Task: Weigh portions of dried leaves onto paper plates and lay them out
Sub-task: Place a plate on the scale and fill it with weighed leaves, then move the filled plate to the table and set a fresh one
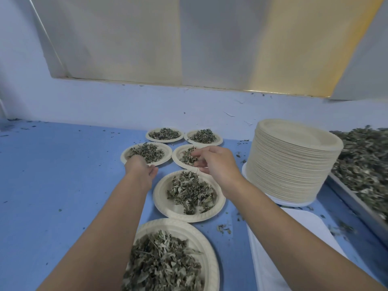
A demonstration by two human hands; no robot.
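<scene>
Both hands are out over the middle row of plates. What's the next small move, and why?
Probably bring the right hand, which looks empty, to the nearest filled plate and slide it up left of the centre plate, onto bare table; it seems the only plate outside the two-column layout.

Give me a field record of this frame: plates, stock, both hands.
filled: six round beige paper plates of dried green leaves; two pairs at back, two singles nearer
surface: blue table
spares: tall stack of empty beige paper plates, right
bulk: loose leaf pile in grey tray, far right
left hand: at middle-left plate's near rim; grip unclear
right hand: above middle-right plate, fingers relaxed
</scene>
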